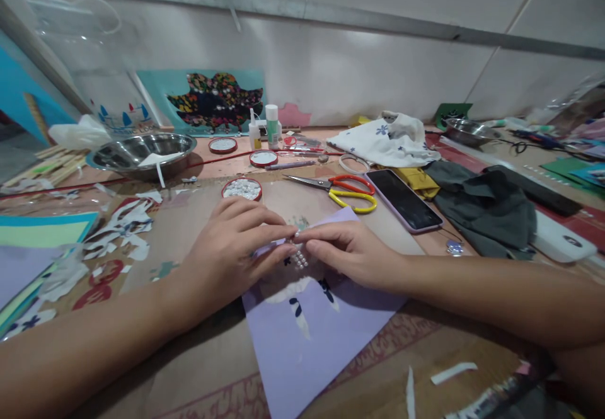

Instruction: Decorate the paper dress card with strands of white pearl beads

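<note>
Because left hand (234, 236) and right hand (352, 252) partly hide beads (301, 259) — grip closure is unclear.

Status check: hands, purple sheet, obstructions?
Left hand and right hand close together at white beads. Purple sheet beneath, partly covered. Scissors near sheet's far corner.

Matt paper here, the purple sheet (326, 350), topped by glossy, pearly beads (300, 259); beyond it, smooth metal-and-plastic scissors (326, 184); off its right, a glossy-screened phone (404, 201) and dull, creased grey cloth (482, 211).

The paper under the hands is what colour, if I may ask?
The paper is light purple, seen in the head view.
</note>
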`<state>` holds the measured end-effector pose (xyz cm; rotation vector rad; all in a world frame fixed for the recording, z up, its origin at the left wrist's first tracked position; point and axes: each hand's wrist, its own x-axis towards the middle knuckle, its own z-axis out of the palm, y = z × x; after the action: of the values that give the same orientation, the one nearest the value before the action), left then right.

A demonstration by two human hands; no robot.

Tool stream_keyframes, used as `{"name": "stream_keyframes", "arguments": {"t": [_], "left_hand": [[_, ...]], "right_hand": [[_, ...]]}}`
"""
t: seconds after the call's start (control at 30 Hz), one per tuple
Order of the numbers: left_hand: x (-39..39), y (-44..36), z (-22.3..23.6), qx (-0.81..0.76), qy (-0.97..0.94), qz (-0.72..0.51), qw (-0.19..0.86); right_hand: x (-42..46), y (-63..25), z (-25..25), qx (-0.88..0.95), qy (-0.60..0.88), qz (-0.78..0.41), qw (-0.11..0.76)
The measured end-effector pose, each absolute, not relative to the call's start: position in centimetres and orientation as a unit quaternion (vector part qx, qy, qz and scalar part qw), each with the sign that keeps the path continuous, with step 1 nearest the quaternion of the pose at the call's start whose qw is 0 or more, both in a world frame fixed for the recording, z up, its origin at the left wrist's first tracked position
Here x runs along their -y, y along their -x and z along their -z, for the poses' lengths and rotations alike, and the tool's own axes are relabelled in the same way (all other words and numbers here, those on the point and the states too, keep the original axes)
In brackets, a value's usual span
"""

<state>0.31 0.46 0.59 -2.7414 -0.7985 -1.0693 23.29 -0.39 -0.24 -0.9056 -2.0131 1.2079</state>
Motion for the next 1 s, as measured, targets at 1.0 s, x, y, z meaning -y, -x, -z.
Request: {"name": "stream_keyframes", "arguments": {"t": [1.0], "left_hand": [[-0.85,0.39,-0.4,0.258,0.923,0.233,0.164]], "right_hand": [[0.67,-23.73,-0.36,0.862,0.252,-0.292,0.329]]}}
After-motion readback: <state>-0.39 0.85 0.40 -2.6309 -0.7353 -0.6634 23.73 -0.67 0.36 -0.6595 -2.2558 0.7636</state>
